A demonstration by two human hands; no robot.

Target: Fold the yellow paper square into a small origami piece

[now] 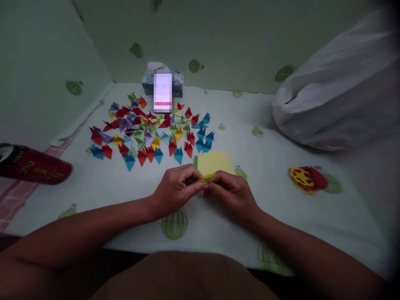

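Around the work, a red can point(36, 166) lies on its side at the left of the table point(256, 158), a large white bag point(337, 91) bulges at the far right, and one small red-and-yellow bundle point(308, 179) rests nearer on that side. At the back, one phone point(163, 89), its screen blurred, stands upright before one tissue box point(179, 89) and hides the middle of it. Between phone and hands spread the folded papers point(146, 135), red, blue, yellow, green and purple, their tips turned many ways; they run to dozens and overlap too much for an exact count. A yellow sheet point(215, 161) lies flat just beyond the hands, with a green strip showing at its left edge; how many sheets are under it cannot be told. The one yellow slip point(208, 178) is between the two hands, near the table's middle, on the near side of the sheet. Its long axis runs left to right, the right end tilted a little up and away. The left hand point(178, 185) pinches its left end between thumb and fingers, and the right hand point(236, 193) is clamped on the right end, fingertips close to the other's.
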